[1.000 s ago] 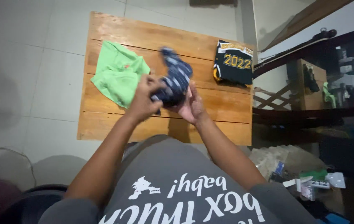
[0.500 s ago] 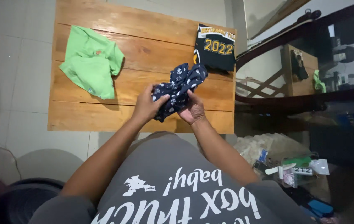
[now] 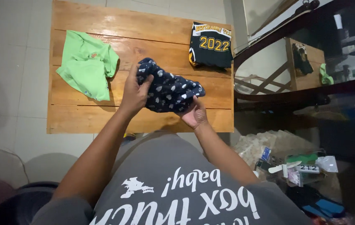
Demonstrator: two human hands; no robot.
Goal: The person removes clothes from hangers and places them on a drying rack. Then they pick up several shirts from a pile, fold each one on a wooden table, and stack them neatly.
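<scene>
— While the left hand (image 3: 134,93) pinches it at nine o'clock, where's the navy spotted cloth (image 3: 167,89)?

— Stretched between both; the right hand (image 3: 194,114) clasps its five o'clock edge, above the worktop (image 3: 81,121). Green garment (image 3: 86,64) lies at ten o'clock.

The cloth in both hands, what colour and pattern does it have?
The cloth is dark navy with small white spots, seen in the head view.
</scene>
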